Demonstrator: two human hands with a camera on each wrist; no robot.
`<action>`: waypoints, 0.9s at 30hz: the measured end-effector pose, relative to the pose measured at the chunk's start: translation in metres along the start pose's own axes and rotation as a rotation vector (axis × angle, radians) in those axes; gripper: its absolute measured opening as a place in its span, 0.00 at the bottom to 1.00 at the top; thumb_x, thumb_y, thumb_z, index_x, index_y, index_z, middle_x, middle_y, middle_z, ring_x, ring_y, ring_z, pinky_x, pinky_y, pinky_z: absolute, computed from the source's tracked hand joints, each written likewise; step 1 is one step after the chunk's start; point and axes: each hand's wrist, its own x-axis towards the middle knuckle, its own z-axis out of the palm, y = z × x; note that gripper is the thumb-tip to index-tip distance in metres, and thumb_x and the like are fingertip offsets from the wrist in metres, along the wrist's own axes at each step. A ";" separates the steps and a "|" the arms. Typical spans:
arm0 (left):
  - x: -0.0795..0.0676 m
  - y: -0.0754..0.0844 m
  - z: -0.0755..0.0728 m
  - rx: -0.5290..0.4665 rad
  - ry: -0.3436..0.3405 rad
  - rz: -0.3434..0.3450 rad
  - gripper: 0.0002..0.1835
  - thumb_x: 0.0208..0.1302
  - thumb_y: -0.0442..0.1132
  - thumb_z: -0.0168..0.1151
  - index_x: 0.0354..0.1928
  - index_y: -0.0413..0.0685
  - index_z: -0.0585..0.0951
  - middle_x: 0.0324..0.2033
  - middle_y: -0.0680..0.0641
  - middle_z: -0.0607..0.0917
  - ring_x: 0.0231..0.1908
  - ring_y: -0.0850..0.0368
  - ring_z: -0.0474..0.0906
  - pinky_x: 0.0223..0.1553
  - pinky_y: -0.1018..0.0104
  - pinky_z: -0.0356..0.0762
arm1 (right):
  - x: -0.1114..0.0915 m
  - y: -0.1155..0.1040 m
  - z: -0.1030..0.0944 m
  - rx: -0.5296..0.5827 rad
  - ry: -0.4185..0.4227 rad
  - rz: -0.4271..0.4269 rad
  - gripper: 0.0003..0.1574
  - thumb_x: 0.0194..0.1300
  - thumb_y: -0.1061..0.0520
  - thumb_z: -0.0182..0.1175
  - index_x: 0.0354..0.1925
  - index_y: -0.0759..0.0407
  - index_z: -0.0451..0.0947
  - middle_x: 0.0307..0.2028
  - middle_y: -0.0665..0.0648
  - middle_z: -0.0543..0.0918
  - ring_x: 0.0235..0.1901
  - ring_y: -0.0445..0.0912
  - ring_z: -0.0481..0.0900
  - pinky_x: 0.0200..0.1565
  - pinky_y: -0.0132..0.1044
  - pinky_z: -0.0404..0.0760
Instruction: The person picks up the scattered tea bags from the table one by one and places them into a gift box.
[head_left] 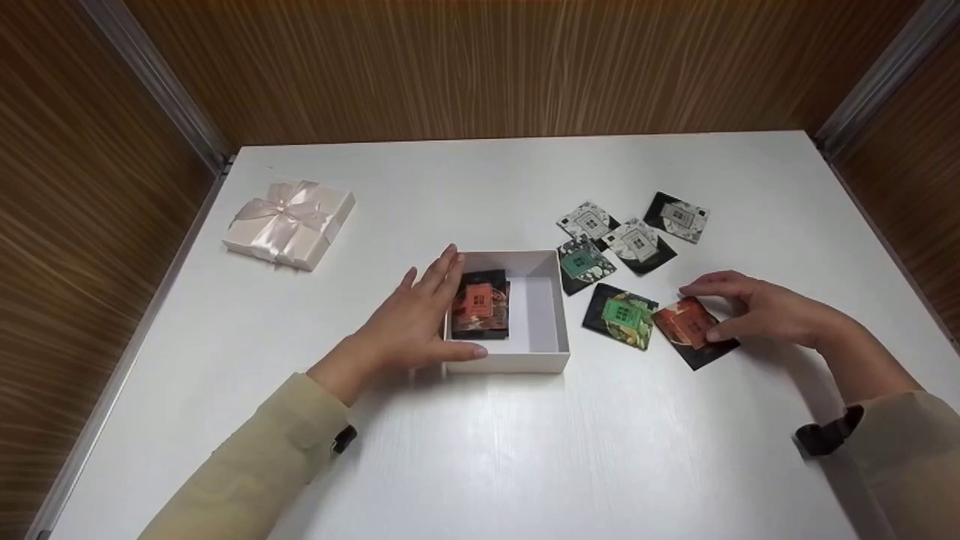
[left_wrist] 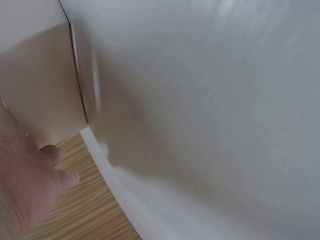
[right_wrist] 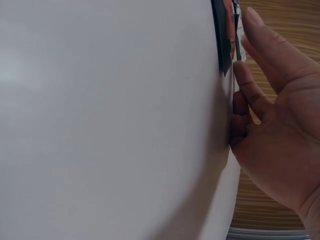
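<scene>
1. Head view shows the left hand point(head_left: 416, 319) laid against the left wall of an open white box point(head_left: 544, 315), fingers straight and spread, thumb along the front wall; it likely steadies the box so it does not slide.
2. That box sits near the middle of the table point(head_left: 480, 450), and dark packets point(head_left: 480, 304) with an orange label lie stacked in its left half, leaving the right half bare.
3. On the right, the right hand point(head_left: 750, 307) curls over an orange packet point(head_left: 690, 326) lying flat on the table, fingertips on its far edge and thumb at its near edge, a pinch that seems set to lift it.
4. A green packet point(head_left: 622, 315) lies just beside the orange one, between it and the box.
5. Farther back, 4 more packets point(head_left: 634, 240) lie loosely overlapped toward the right rear of the table, all within reach of the right hand.
6. A closed ribboned box point(head_left: 291, 223) rests near the left rear corner, well apart from both hands.
7. Wrist views show little beyond white table surface, the left hand at the box wall, and right-hand fingers point(right_wrist: 260, 45) touching the orange packet's edge.
</scene>
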 end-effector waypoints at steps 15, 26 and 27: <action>0.001 -0.001 0.002 -0.007 0.016 0.007 0.73 0.57 0.88 0.51 0.86 0.45 0.34 0.85 0.42 0.33 0.83 0.47 0.41 0.80 0.40 0.41 | 0.002 -0.002 0.009 -0.038 0.054 -0.046 0.38 0.60 0.59 0.80 0.67 0.55 0.81 0.70 0.59 0.67 0.68 0.52 0.59 0.67 0.57 0.61; 0.000 0.000 0.001 -0.006 0.008 0.003 0.73 0.58 0.88 0.51 0.86 0.45 0.34 0.85 0.42 0.33 0.83 0.47 0.40 0.80 0.41 0.40 | 0.004 0.000 0.011 -0.012 0.063 -0.039 0.36 0.61 0.61 0.79 0.66 0.54 0.79 0.70 0.62 0.67 0.71 0.58 0.58 0.69 0.63 0.59; 0.000 0.000 0.001 -0.005 0.006 0.000 0.73 0.57 0.88 0.51 0.86 0.45 0.33 0.85 0.42 0.33 0.83 0.47 0.40 0.80 0.41 0.40 | 0.004 -0.001 0.011 -0.013 0.063 -0.040 0.38 0.61 0.61 0.79 0.68 0.54 0.78 0.71 0.63 0.67 0.72 0.60 0.57 0.69 0.65 0.58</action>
